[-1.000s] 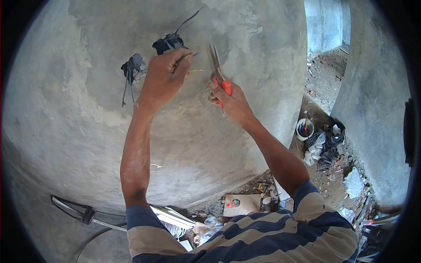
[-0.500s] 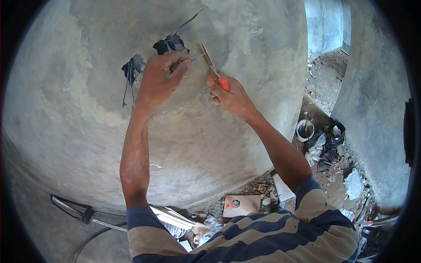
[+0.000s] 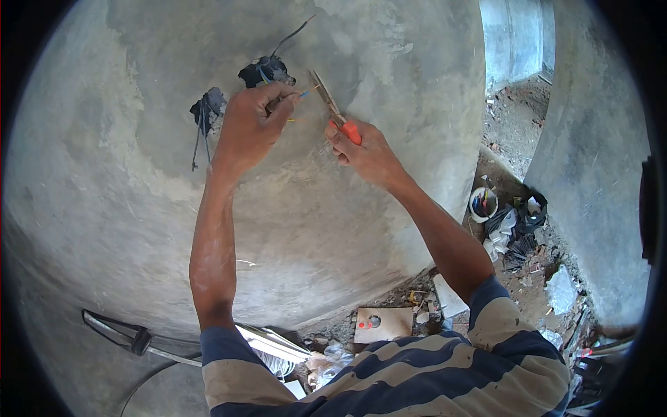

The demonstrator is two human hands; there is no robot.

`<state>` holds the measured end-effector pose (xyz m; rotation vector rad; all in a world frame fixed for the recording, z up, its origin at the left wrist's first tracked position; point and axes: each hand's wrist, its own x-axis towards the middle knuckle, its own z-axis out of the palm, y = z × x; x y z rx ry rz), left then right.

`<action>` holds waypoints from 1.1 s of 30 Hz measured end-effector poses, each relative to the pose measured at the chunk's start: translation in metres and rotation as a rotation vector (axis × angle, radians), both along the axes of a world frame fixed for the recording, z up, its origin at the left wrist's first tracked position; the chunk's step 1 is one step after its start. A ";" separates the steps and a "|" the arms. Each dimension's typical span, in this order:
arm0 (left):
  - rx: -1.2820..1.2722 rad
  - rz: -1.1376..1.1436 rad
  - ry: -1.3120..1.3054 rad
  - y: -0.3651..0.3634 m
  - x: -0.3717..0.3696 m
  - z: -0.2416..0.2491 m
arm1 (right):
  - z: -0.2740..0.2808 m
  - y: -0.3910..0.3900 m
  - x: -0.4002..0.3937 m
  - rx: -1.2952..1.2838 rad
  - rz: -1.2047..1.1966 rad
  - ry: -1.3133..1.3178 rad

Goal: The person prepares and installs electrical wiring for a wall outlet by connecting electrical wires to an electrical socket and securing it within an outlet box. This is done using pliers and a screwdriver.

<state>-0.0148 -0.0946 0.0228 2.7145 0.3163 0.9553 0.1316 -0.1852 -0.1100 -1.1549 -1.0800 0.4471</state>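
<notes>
My left hand (image 3: 253,125) is raised against a grey plastered wall (image 3: 361,215) and pinches thin wires (image 3: 306,92), one blue-tipped and one yellow, that come out of a dark wall box hole (image 3: 264,69). My right hand (image 3: 365,153) grips the orange handles of a pair of pliers (image 3: 332,108). The pliers' jaws point up and left and meet the blue wire tip just right of my left fingers. A second wall box hole (image 3: 207,108) with hanging dark wires lies left of my left hand.
Rubble, crumpled bags and a small bucket (image 3: 482,203) litter the floor at the right. A brown board (image 3: 382,323) lies at the wall's foot. A metal frame (image 3: 139,339) leans at lower left. A doorway (image 3: 517,42) opens at upper right.
The pliers have swung left from an upright pose, and their jaws have come onto the blue wire tip. My right hand has moved closer to my left hand, which stays on the wires.
</notes>
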 end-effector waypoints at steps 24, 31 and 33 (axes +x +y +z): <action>0.010 0.016 0.019 -0.003 -0.001 0.002 | 0.002 -0.005 0.001 -0.022 -0.063 -0.076; 0.018 -0.002 0.020 0.000 -0.002 0.002 | -0.008 0.001 0.002 0.134 -0.075 0.122; -0.013 -0.025 -0.005 -0.002 -0.001 0.000 | -0.002 0.000 0.004 0.177 -0.009 0.190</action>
